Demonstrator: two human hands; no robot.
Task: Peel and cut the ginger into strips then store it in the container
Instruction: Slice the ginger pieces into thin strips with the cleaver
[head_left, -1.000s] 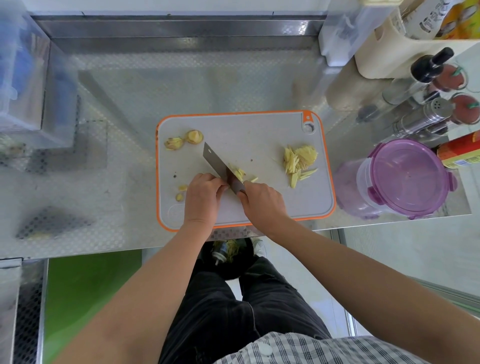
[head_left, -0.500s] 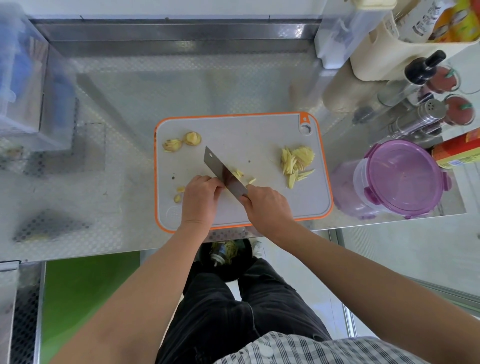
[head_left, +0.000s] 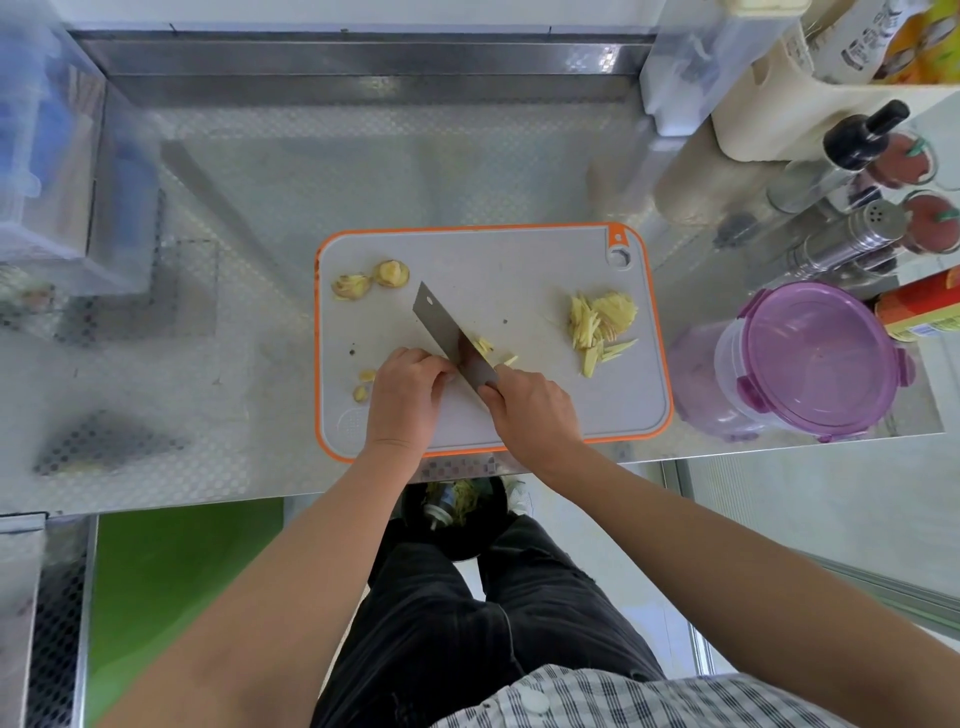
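Ginger (head_left: 484, 344) pinned by curled left hand (head_left: 405, 397); knife (head_left: 451, 335) gripped by right hand (head_left: 535, 410). Judged firm, slippery; best held fingertips tucked.

matt plastic cutting board (head_left: 519, 421), shiny textured steel counter (head_left: 363, 171), metal knife (head_left: 447, 332), translucent plastic container (head_left: 810, 358)

No writing can be read. The white bottle (head_left: 857, 47) at top right and the red box (head_left: 927, 304) beside the lidded container (head_left: 810, 364) carry printed labels, too blurred to make out.
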